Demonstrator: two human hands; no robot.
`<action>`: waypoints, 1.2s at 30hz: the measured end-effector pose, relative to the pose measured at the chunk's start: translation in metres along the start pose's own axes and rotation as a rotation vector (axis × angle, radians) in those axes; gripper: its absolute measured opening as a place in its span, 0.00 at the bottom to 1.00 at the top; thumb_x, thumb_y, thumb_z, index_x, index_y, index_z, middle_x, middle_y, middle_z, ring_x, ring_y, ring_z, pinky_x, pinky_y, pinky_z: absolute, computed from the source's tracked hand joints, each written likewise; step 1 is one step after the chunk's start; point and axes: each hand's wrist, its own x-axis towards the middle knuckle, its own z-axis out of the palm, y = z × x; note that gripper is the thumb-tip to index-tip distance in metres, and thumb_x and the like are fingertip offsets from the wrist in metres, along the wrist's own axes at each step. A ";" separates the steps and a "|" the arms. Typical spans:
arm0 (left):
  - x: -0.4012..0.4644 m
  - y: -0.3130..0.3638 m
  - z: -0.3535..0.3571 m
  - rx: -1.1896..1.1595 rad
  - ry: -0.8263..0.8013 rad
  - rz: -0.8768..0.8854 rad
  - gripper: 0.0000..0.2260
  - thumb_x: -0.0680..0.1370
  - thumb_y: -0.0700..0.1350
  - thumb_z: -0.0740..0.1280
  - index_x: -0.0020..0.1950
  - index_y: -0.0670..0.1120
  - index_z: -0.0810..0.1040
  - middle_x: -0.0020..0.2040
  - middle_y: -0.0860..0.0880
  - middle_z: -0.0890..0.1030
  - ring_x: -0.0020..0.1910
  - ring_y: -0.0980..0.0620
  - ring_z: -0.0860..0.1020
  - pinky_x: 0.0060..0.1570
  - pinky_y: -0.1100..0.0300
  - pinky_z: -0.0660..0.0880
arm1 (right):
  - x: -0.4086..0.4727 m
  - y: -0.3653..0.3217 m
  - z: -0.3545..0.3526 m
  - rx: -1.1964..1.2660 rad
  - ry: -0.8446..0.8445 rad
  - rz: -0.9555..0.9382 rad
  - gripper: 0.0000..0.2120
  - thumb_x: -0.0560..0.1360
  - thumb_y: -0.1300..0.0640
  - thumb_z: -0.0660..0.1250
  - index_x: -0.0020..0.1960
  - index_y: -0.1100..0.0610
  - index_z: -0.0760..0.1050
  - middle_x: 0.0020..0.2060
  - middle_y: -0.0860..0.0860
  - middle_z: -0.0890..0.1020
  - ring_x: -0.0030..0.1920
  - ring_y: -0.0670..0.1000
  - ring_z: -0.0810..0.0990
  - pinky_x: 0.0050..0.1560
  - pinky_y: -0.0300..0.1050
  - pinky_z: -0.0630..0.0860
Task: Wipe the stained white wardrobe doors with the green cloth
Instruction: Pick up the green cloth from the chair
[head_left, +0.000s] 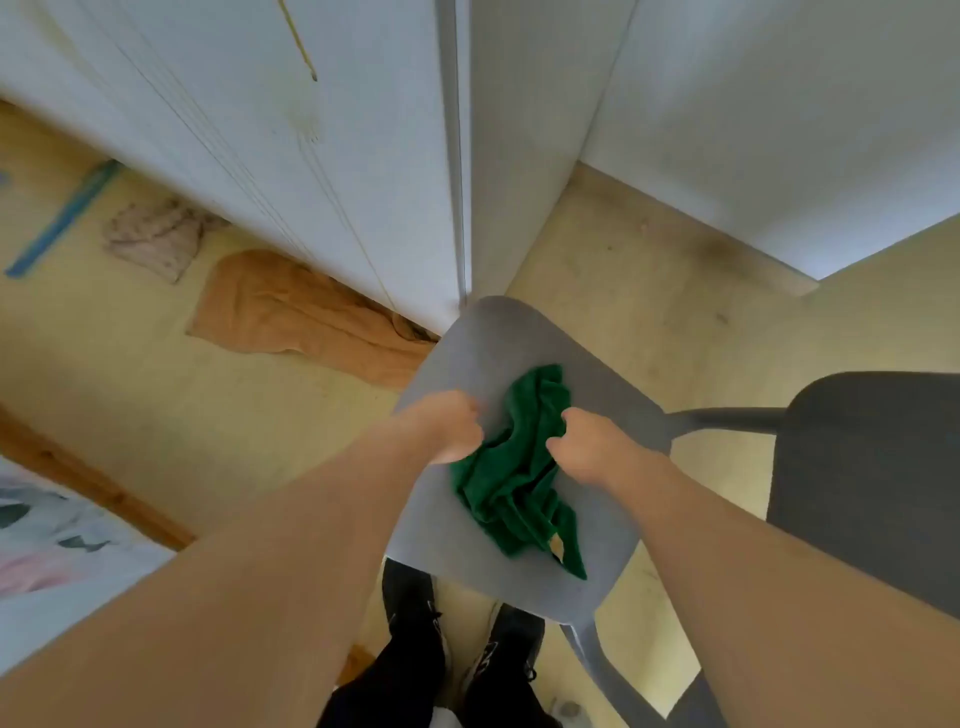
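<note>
Both hands grasp a crumpled green cloth (511, 478) lying on the grey seat of a chair (467, 353), just in front of the white wardrobe doors (332, 171).

No writing or brand can be read anywhere. The left hand (447, 426) has its fingers curled on the cloth's left edge; the right hand (587, 447) pinches a fold at its right side. Fingertips are hidden in the fabric. A yellowish streak (301, 47) runs down the wardrobe door. The chair's dark backrest (872, 467) is cut off at the right. On the floor beside the wardrobe lie an orange-brown towel (291, 312) and a pale rag (150, 239). The person's dark shoes (415, 613) stand under the seat's near edge; bare floor opens to the left.
</note>
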 end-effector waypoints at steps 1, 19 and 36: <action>0.006 0.000 0.006 -0.017 -0.025 -0.006 0.23 0.81 0.36 0.55 0.76 0.44 0.69 0.74 0.44 0.71 0.72 0.42 0.69 0.70 0.51 0.69 | 0.004 0.002 0.005 0.050 0.011 0.001 0.09 0.82 0.56 0.58 0.56 0.62 0.71 0.48 0.56 0.77 0.47 0.55 0.76 0.46 0.47 0.73; -0.073 0.009 -0.031 -0.631 0.148 -0.047 0.10 0.72 0.39 0.62 0.37 0.46 0.60 0.35 0.46 0.61 0.35 0.50 0.59 0.38 0.53 0.56 | -0.108 -0.062 -0.074 0.797 0.190 -0.101 0.05 0.72 0.71 0.55 0.40 0.63 0.63 0.35 0.53 0.68 0.36 0.52 0.67 0.36 0.43 0.62; -0.484 0.079 -0.281 -1.413 0.640 0.417 0.12 0.76 0.45 0.63 0.55 0.40 0.80 0.49 0.41 0.83 0.49 0.42 0.80 0.61 0.46 0.76 | -0.434 -0.212 -0.263 0.849 0.269 -0.504 0.34 0.76 0.65 0.68 0.77 0.55 0.59 0.63 0.58 0.77 0.57 0.54 0.80 0.49 0.44 0.80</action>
